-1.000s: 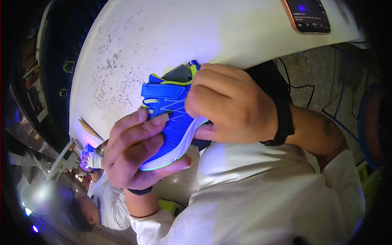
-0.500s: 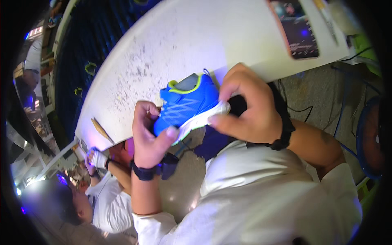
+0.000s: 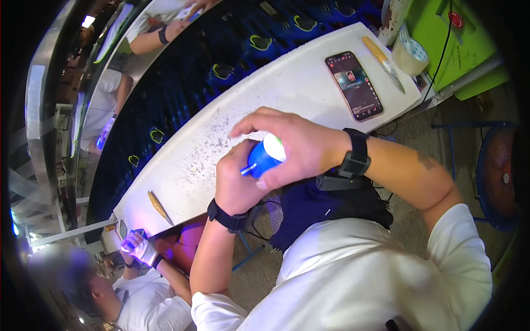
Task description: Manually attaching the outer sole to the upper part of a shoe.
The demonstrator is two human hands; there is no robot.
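Observation:
A small blue shoe (image 3: 261,161) with a white sole is turned end-on between my hands, its heel end toward me and a short blue loop sticking out. My left hand (image 3: 236,172) is closed around the shoe's left side, its fingers partly hidden behind it. Over the other side curves my right hand (image 3: 301,144), its thumb along the near side by the heel and its fingers arched across the top. The shoe's toe end is hidden by the hands. Both hands are above the near edge of a white table (image 3: 287,83) with dark specks.
On the table lie a phone (image 3: 354,85), a yellow-handled knife-like tool (image 3: 383,63) and a second yellow-handled tool (image 3: 159,207). A tape roll (image 3: 410,55) stands at right. Beyond runs a dark channel (image 3: 182,99) with yellow-green-rimmed shoes. A co-worker's gloved hand (image 3: 142,249) is at lower left.
The shoe has turned from its side view to end-on, heel toward me. My right hand has moved from pinching the heel to arching over it. The view has shifted, showing more of the channel.

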